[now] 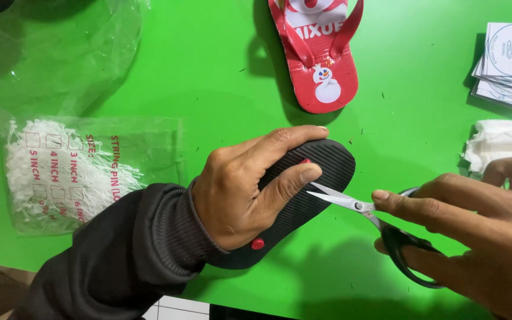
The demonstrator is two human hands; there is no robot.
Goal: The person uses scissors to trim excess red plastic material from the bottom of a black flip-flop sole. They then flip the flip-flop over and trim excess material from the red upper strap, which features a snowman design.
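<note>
The left hand (238, 189) is gripping an upturned black sandal (309, 195); the right hand (475, 237) is gripping scissors (380, 225), while a red sandal (321, 53), a bag of pins (78, 172) and cards (508, 59) are lying around on the green table (208, 71).

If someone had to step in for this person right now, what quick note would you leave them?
Left hand presses an upturned black-soled sandal onto the green table.
Right hand holds small scissors, blades open, tips beside the left thumb over the sole.
A red plug shows on the sole's near edge.
The other red sandal lies face up farther back; a bag of white string pins sits left, paper tags right.
Whether anything is cut yet cannot be told.
</note>
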